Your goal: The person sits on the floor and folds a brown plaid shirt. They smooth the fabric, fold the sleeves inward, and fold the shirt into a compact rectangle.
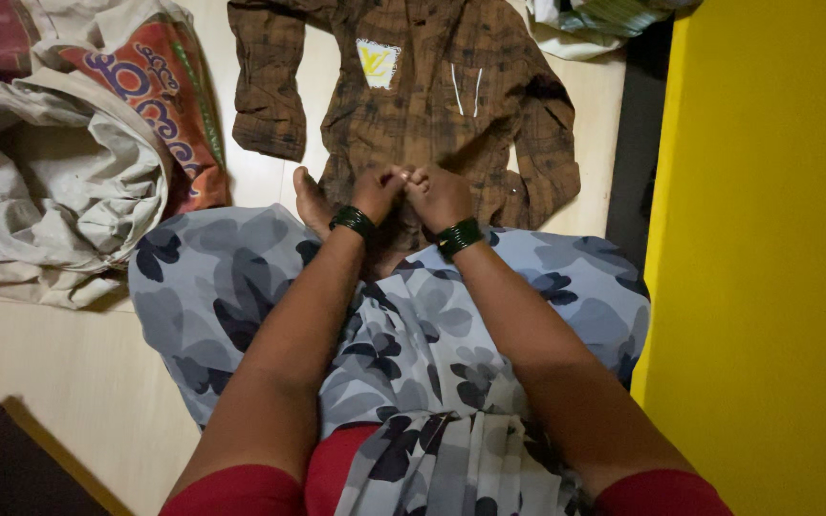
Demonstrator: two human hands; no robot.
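1. Hands: your left hand (pixel 378 191) and right hand (pixel 439 196) sit side by side, touching at the knuckles, at the near hem of the brown checked shirt (pixel 413 105). Both are curled shut. Fingers look pinched on the shirt's bottom edge, but the fingertips are hidden from the head view, so I can't confirm how much cloth is in each grip.
2. Wrists: dark green bangles (pixel 353 222) on both.
3. Shirt position: spread flat on the pale floor (pixel 69 382) right in front of you, collar end away, hem toward you. Both sleeves lie out to the sides. White-and-yellow patch (pixel 377 62) on the side of the chest that shows left in the view, two thin white lines on the other side.
4. Progress, my read: shirt is laid out and smoothed. No fold visible yet, sleeves not tucked in, body not doubled over. So the layout part is done and the folding itself is all left.
5. Body: you sit on the floor, grey flowered garment (pixel 413 344) over your knees, one bare foot (pixel 311 199) poking out just left of your left hand, touching or nearly touching the shirt hem.
6. Around: crumpled printed sack (pixel 78 143) off to your left, apart from the shirt. More bunched cloth (pixel 595 19) beyond the shirt's right shoulder. Yellow wall (pixel 767 258) close on your right.
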